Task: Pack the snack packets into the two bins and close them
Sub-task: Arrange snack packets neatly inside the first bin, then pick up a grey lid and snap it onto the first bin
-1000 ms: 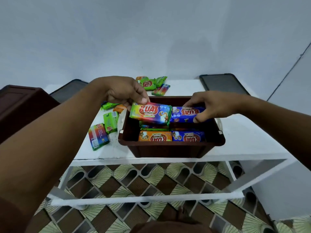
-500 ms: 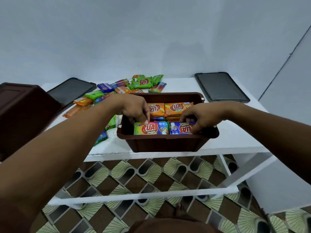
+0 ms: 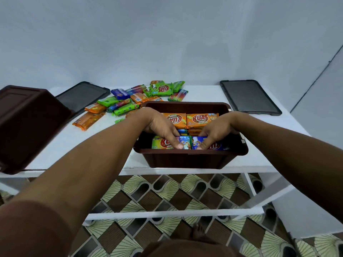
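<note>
Both hands work inside the brown bin (image 3: 185, 105): left hand (image 3: 161, 129) and right hand (image 3: 218, 131), fingers straight, press a rainbow packet (image 3: 162, 143) and a blue packet (image 3: 219, 146) down by the near wall, likely seating the row; loose packets (image 3: 128, 102) lie on the table (image 3: 263, 145).

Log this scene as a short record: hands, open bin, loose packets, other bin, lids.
open bin: brown, on white table; orange packets at far side
left hand: fingers on rainbow packet at bin's near wall; grip unclear
right hand: fingers on blue packet beside it; grip unclear
loose packets: heap behind and left of bin
second bin: brown, at table's left edge
lids: two dark flat ones, far left and far right
</note>
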